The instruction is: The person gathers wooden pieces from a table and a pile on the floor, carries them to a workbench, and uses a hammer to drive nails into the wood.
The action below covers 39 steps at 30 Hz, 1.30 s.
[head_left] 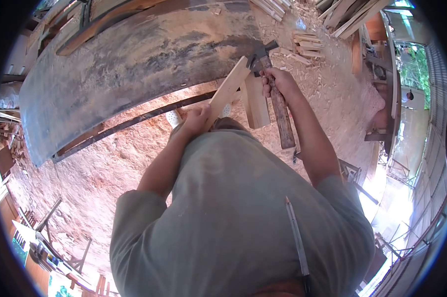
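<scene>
My left hand (196, 120) is closed around the lower end of a pale wooden board (229, 88), which slants up and to the right. My right hand (278, 84) grips a hammer (283, 121) high on its worn wooden handle, close below the dark metal head. The hammer's head lies right at the upper end of the board in this view. Between the board and the handle shows a second pale wood block (255, 105), its top partly hidden by the hammer and hand.
A large dark-stained workbench (134, 64) spreads across the upper left, with a long curved plank (109, 22) on it. Cut wood strips (308, 44) and shavings lie on the ground at the upper right. A pencil (296, 232) rests against my shirt.
</scene>
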{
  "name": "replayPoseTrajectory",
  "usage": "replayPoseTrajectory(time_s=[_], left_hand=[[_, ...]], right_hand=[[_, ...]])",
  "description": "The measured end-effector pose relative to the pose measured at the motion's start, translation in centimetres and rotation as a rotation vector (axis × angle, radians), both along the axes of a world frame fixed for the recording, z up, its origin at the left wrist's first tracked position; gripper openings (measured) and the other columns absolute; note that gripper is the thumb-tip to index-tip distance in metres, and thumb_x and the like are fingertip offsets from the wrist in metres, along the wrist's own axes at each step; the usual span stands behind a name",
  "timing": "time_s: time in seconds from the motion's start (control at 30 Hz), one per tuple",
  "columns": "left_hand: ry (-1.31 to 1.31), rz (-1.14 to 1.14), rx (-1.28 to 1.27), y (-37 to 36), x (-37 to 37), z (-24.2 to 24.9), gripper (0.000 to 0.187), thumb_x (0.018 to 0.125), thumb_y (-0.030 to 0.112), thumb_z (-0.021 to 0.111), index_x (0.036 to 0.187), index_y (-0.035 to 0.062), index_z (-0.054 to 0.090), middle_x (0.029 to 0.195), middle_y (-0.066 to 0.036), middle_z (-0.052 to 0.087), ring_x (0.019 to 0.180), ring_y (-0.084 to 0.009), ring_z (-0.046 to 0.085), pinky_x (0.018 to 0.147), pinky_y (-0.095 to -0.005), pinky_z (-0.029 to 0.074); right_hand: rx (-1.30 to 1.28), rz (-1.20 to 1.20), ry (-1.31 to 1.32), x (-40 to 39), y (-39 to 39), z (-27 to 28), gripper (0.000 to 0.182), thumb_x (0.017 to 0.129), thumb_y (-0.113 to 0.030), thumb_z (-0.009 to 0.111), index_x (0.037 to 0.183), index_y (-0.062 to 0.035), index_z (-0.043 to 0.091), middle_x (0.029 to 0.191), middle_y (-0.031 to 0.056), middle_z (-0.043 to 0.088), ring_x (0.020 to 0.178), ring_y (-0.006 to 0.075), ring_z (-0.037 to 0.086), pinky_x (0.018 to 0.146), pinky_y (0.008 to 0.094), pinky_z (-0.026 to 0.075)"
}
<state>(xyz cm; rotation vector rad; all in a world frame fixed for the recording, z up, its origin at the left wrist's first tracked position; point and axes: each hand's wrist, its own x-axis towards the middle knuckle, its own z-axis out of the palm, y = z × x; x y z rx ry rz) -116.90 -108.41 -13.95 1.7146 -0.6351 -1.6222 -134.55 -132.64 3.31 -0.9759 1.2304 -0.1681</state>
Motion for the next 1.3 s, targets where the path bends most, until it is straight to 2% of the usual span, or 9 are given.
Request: replayPoseTrajectory(time_s=[0.57,0.63,0.73,0.8,0.9,0.97,1.07,1.1,1.3], left_hand=[[0.150,0.047,0.054,-0.3,-2.6,3.7,0.075,0.099,0.059,0.033,0.091,-0.0071,0.066,0.071,-0.015,0.066,0.064,-0.0247,0.067,0.061,-0.0360,0.053],[0.214,0.095,0.088,-1.0,-3.2,7.2,0.076,0.099,0.060,0.033,0.090,-0.0072,0.067,0.071,-0.017,0.065,0.065,-0.0259,0.068,0.061,-0.0376,0.053],[0.117,0.191,0.028,-1.7,-2.8,8.9,0.075,0.099,0.059,0.033,0.087,-0.0066,0.067,0.069,-0.017,0.065,0.067,-0.0272,0.068,0.062,-0.0382,0.052],[0.080,-0.005,0.059,-1.1,-0.5,7.1,0.072,0.100,0.057,0.036,0.088,-0.0069,0.067,0.066,-0.015,0.064,0.066,-0.0255,0.068,0.060,-0.0371,0.052],[0.097,0.004,0.029,0.6,1.1,2.3,0.068,0.101,0.055,0.037,0.084,-0.0054,0.065,0.062,-0.010,0.062,0.057,-0.0184,0.064,0.053,-0.0328,0.051],[0.173,0.058,0.030,0.9,1.5,2.6,0.069,0.100,0.056,0.040,0.084,-0.0064,0.064,0.063,-0.009,0.063,0.054,-0.0166,0.063,0.051,-0.0314,0.051],[0.192,0.090,0.021,0.7,1.4,3.5,0.068,0.099,0.056,0.041,0.083,-0.0062,0.064,0.062,-0.009,0.062,0.053,-0.0162,0.062,0.050,-0.0309,0.049],[0.186,0.092,0.020,0.6,1.3,3.7,0.068,0.099,0.056,0.041,0.083,-0.0062,0.064,0.062,-0.009,0.062,0.053,-0.0162,0.062,0.050,-0.0309,0.049],[0.055,0.105,0.054,0.8,0.4,3.4,0.066,0.100,0.055,0.041,0.083,-0.0048,0.064,0.060,-0.008,0.060,0.051,-0.0157,0.060,0.049,-0.0301,0.048]], right_hand=[[-0.355,0.092,0.536,5.7,6.7,-2.7,0.022,0.091,-0.020,0.052,0.082,0.0003,0.055,0.069,0.0109,0.059,0.056,0.0197,0.060,0.050,0.0372,0.049],[-1.119,-0.015,0.566,4.9,8.9,-6.8,0.029,0.088,-0.022,0.054,0.082,0.0064,0.057,0.067,0.0207,0.060,0.066,0.0322,0.065,0.063,0.0432,0.050],[-0.881,-0.022,0.533,5.4,10.1,-6.1,0.023,0.089,-0.021,0.057,0.086,0.0019,0.055,0.071,0.0150,0.058,0.072,0.0263,0.063,0.066,0.0380,0.048],[-0.800,0.042,0.508,4.1,8.4,-5.0,0.021,0.087,-0.021,0.062,0.095,-0.0016,0.056,0.072,0.0104,0.058,0.066,0.0204,0.061,0.060,0.0339,0.047],[-0.723,-0.032,0.431,1.3,4.8,-4.0,0.032,0.083,-0.020,0.068,0.105,0.0010,0.056,0.076,0.0117,0.063,0.062,0.0211,0.061,0.059,0.0377,0.049],[-0.545,0.023,0.096,-0.2,2.4,-2.4,0.036,0.083,-0.016,0.073,0.112,-0.0006,0.059,0.072,0.0038,0.061,0.057,0.0122,0.057,0.051,0.0299,0.045],[-0.517,0.078,0.243,-1.4,0.1,-0.7,0.052,0.084,-0.014,0.075,0.131,-0.0051,0.056,0.070,0.0008,0.058,0.053,0.0072,0.053,0.047,0.0241,0.042],[-0.591,0.042,0.224,-1.7,-0.6,-0.1,0.062,0.089,-0.018,0.071,0.145,-0.0113,0.046,0.069,0.0007,0.056,0.051,0.0077,0.051,0.044,0.0253,0.041],[-0.498,-0.029,0.243,-1.5,-2.9,-0.1,0.049,0.098,-0.027,0.059,0.145,-0.0186,0.046,0.068,0.0009,0.056,0.049,0.0079,0.049,0.044,0.0246,0.042]])
